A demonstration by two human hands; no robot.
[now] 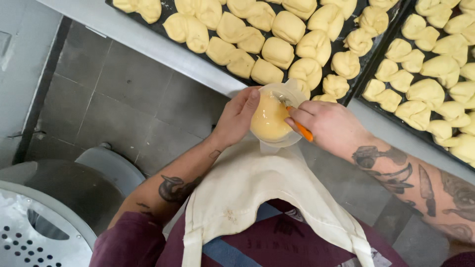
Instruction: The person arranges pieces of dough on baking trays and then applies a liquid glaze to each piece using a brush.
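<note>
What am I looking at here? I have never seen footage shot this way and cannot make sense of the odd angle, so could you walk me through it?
There is one picture, taken by a camera worn on a person's head and looking straight down, so you see their own arms, a cream apron and the grey tiled floor below.

No machine is involved, only two bare hands. The left hand grips a clear plastic cup of pale yellow liquid. The right hand holds a tool with an orange handle, its tip dipped into the cup; the tip itself is hard to make out.

Ahead of the hands runs a metal counter. On it lie two dark baking trays, packed with pale, unbaked dough pieces. The grey shape at lower left is some round metal equipment.
</note>
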